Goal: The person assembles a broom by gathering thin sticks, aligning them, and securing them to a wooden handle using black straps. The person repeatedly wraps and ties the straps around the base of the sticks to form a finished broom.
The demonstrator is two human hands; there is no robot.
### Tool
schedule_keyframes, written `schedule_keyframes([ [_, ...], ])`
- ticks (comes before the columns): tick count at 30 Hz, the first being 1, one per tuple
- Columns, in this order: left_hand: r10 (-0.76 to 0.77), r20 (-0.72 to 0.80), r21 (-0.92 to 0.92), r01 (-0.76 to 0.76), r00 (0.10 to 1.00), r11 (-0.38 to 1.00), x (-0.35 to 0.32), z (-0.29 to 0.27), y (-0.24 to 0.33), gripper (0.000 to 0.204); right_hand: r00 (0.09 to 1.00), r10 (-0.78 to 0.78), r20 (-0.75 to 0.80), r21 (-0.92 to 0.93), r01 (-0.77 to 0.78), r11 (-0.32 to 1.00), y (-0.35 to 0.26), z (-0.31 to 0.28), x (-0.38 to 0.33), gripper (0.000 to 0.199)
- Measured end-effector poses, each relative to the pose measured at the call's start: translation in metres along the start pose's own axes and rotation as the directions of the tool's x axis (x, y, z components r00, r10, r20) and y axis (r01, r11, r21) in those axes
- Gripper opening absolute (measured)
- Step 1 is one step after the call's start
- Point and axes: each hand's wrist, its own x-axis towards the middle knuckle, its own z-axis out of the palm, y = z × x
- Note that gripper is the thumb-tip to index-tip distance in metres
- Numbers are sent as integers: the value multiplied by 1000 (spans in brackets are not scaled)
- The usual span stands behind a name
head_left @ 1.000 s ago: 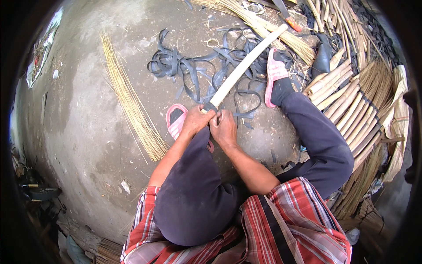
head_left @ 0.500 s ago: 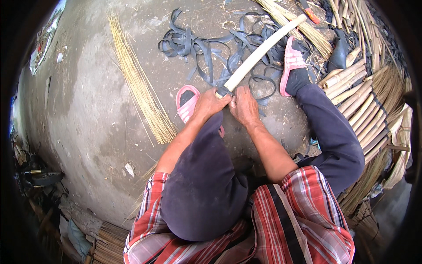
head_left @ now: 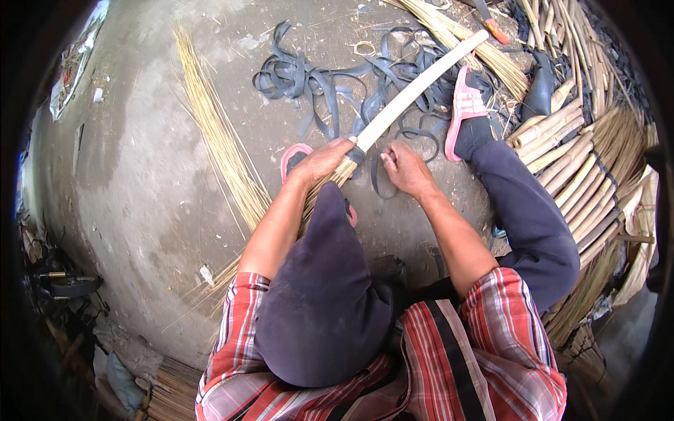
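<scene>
My left hand (head_left: 321, 161) is closed round a broom, where its pale curved handle (head_left: 414, 91) meets the straw bristles (head_left: 342, 172). A dark rubber strip (head_left: 357, 154) is wrapped round that joint, just beside my left fingers. The bristles run back under my left forearm and beside my raised knee. My right hand (head_left: 408, 170) is closed in a pinch, a little to the right of the joint. A loose length of dark strip (head_left: 376, 181) hangs from the joint and curves up to my right fingers; its end is hidden in them.
Tangled dark rubber strips (head_left: 298, 76) lie on the floor beyond my hands. A loose straw bundle (head_left: 219, 133) is at left, another (head_left: 484, 55) at far right. Bound bamboo handles (head_left: 572, 175) are stacked on the right, near an orange-handled tool (head_left: 497, 31) further off.
My right hand has moved right and slightly down, away from the joint, drawing out the strip. My left hand has shifted slightly left, and more of the bristles and binding shows.
</scene>
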Motion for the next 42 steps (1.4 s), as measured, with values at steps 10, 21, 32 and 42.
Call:
schedule_keyframes([
  [10, 383, -144, 719, -170, 912, 674, -31, -10, 52, 56, 984, 17, 179, -679, 111, 726, 13, -219, 18, 26],
  [21, 712, 144, 989, -81, 687, -122, -213, 61, 234, 39, 803, -298, -517, -740, -244, 627, 85, -359, -151, 88],
  [32, 775, 459, 889, -236, 435, -394, -231, 209, 291, 57, 642, 367, -674, 164, -354, 921, 168, -150, -297, 32],
  [42, 647, 245, 962, -262, 722, -72, -209, 182, 246, 45, 156, 812, -563, 755, -302, 582, 241, -107, -355, 42],
])
